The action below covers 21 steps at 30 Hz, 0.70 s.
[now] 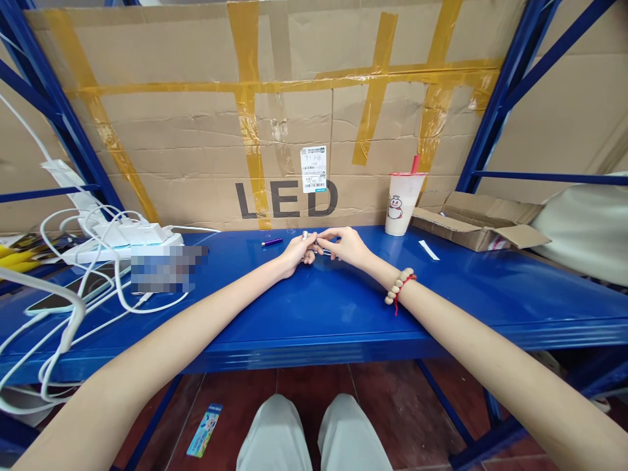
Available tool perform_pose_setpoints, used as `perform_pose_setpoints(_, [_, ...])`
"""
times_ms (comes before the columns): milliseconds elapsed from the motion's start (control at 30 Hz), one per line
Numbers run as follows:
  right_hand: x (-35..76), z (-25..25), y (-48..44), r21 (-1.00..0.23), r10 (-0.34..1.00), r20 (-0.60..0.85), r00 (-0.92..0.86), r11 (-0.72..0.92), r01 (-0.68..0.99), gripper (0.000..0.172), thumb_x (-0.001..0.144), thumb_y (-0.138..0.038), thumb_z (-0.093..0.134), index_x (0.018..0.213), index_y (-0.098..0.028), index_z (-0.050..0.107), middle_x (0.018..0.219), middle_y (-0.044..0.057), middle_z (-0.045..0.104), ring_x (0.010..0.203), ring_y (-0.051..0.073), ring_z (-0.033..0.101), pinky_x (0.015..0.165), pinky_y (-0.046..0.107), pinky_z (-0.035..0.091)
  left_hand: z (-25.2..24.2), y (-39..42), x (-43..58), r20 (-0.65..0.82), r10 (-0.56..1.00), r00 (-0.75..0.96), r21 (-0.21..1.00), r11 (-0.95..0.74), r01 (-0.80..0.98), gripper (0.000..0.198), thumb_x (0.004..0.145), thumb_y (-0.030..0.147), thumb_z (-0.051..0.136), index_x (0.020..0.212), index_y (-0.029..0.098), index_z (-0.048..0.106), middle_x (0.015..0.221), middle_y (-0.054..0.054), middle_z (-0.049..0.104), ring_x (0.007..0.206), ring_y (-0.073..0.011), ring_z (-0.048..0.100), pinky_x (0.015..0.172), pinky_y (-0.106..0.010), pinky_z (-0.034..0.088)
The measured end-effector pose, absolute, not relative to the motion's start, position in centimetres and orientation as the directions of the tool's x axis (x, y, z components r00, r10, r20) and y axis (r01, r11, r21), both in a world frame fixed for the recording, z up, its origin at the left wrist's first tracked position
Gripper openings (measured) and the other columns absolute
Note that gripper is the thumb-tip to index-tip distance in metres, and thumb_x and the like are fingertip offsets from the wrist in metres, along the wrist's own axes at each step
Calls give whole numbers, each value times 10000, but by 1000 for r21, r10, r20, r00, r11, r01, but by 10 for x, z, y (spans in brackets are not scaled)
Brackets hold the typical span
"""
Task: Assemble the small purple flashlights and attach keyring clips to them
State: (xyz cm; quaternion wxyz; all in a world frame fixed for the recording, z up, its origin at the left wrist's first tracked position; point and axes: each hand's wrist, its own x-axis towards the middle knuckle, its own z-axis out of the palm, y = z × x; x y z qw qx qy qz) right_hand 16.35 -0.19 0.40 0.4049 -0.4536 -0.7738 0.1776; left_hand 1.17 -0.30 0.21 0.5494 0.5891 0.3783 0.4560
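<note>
Both my hands meet at the middle of the blue metal shelf (318,307). My left hand (298,250) is closed around a small silver, pen-like object (305,235) whose tip sticks up above the fingers. My right hand (343,244) touches the same object from the right, thumb and fingers pinched toward it, with the index finger stretched left. A bead bracelet with a red cord (400,286) sits on my right wrist. A small purple pen-like piece (271,242) lies on the shelf just left of my left hand.
A white drink cup with a red straw (403,201) stands right of my hands, beside an open cardboard box (478,222). A white paper strip (428,249) lies nearby. White chargers and cables (118,239) and a phone (69,293) crowd the left. Taped cardboard marked LED backs the shelf.
</note>
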Motion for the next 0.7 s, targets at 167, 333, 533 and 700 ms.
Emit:
perform_pose_setpoints(167, [164, 5, -3, -645, 862, 435, -260, 500, 579, 232, 818, -307, 584, 947, -181, 731, 838, 13, 726, 446, 54, 574, 450, 167, 426, 2, -3, 11, 114, 947, 301, 993, -110, -31, 276, 970, 271, 420, 806, 98, 560, 574, -6, 577, 344, -39, 424, 358, -172, 271])
perform_pose_setpoints(333, [165, 5, -2, -647, 869, 428, -250, 487, 587, 236, 813, -320, 592, 934, -176, 734, 853, 18, 725, 457, 52, 575, 452, 165, 429, 0, -2, 11, 132, 935, 330, 990, -138, -6, 309, 977, 293, 393, 780, 110, 544, 582, -4, 582, 333, -44, 438, 355, -177, 283])
perform_pose_setpoints(533, [166, 4, -2, -644, 863, 428, -268, 499, 581, 235, 806, -313, 599, 924, -157, 727, 830, 24, 719, 457, 51, 572, 433, 154, 423, -6, 1, 13, 168, 929, 329, 980, -193, 44, 267, 965, 334, 428, 846, 121, 537, 566, 6, 583, 342, -48, 447, 361, -166, 298])
perform_pose_setpoints(700, [166, 4, -3, -660, 855, 427, -293, 517, 545, 252, 796, -334, 605, 905, -137, 718, 810, 39, 713, 445, 55, 554, 408, 156, 417, -7, 1, 13, 181, 923, 339, 975, -214, 63, 256, 968, 332, 425, 857, 125, 527, 548, 12, 576, 340, -46, 445, 359, -158, 302])
